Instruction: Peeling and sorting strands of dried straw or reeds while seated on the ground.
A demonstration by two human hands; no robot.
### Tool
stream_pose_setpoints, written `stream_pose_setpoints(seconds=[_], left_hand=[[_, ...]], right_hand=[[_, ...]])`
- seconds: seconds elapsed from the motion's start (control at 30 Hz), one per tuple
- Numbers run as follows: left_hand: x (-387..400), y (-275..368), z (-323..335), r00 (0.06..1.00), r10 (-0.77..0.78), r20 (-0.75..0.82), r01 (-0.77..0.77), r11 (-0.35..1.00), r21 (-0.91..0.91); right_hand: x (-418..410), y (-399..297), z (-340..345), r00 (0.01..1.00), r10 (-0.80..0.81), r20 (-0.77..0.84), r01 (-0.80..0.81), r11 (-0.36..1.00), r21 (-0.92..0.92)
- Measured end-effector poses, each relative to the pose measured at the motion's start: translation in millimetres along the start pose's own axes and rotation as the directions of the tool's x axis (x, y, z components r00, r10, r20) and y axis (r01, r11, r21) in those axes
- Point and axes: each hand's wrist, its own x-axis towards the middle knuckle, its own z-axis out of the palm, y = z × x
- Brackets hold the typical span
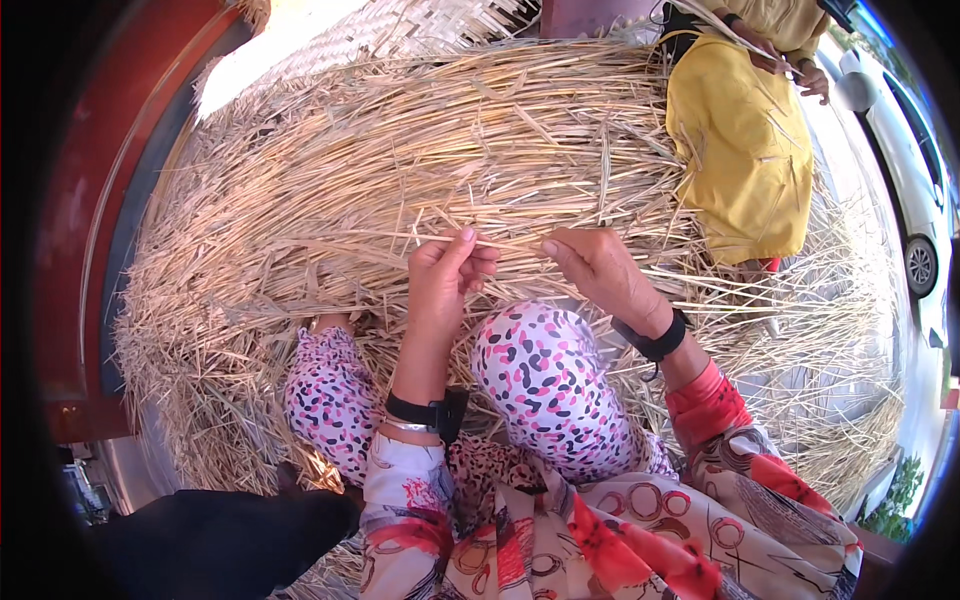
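My left hand [441, 274] pinches a thin pale straw stalk [401, 235] between thumb and forefinger, the other fingers loosely curled. To its right, my right hand [606, 264] has its thumb bent against its fingers at the stalk's other end; the fingertips are mostly hidden. The stalk lies nearly level across the gap between both hands. Beneath and beyond them spreads a thick heap of dry straw [420, 165], most stalks running left to right. My knee in spotted trousers [536, 375] is just below the hands.
At the upper right a co-worker in a yellow garment [739, 150] holds pale strips. A woven mat [420, 34] lies at the top. A dark-clothed person or garment [232, 544] is at lower left. Red-brown framing [97, 187] borders the left; a white car [911, 172] stands far right.
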Motion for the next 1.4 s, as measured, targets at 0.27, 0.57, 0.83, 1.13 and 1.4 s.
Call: stream_pose_setpoints(seconds=[0.27, 0.57, 0.83, 1.13, 1.4], left_hand=[[0, 1, 9, 0.994, 0.095, -0.057, -0.097, 0.995, -0.029], [5, -8, -9, 0.976, 0.107, -0.187, -0.114, 0.993, -0.024], [-4, -2, 9, 0.986, 0.109, -0.130, -0.112, 0.993, -0.022], [7, -17, -8, 0.975, 0.019, -0.223, -0.033, 0.998, -0.060], [-7, 1, 10, 0.995, 0.090, -0.036, -0.089, 0.996, 0.027]], right_hand=[[3, -3, -2, 0.979, -0.153, -0.138, 0.151, 0.988, -0.028], [14, -37, -36, 0.740, -0.006, -0.672, 0.109, 0.988, 0.113], [18, 2, 3, 0.983, -0.179, 0.046, 0.179, 0.984, 0.007], [14, -15, -64, 0.743, 0.127, -0.657, 0.143, 0.929, 0.341], [10, -7, 8, 0.999, -0.032, 0.033, 0.022, 0.967, 0.254]])
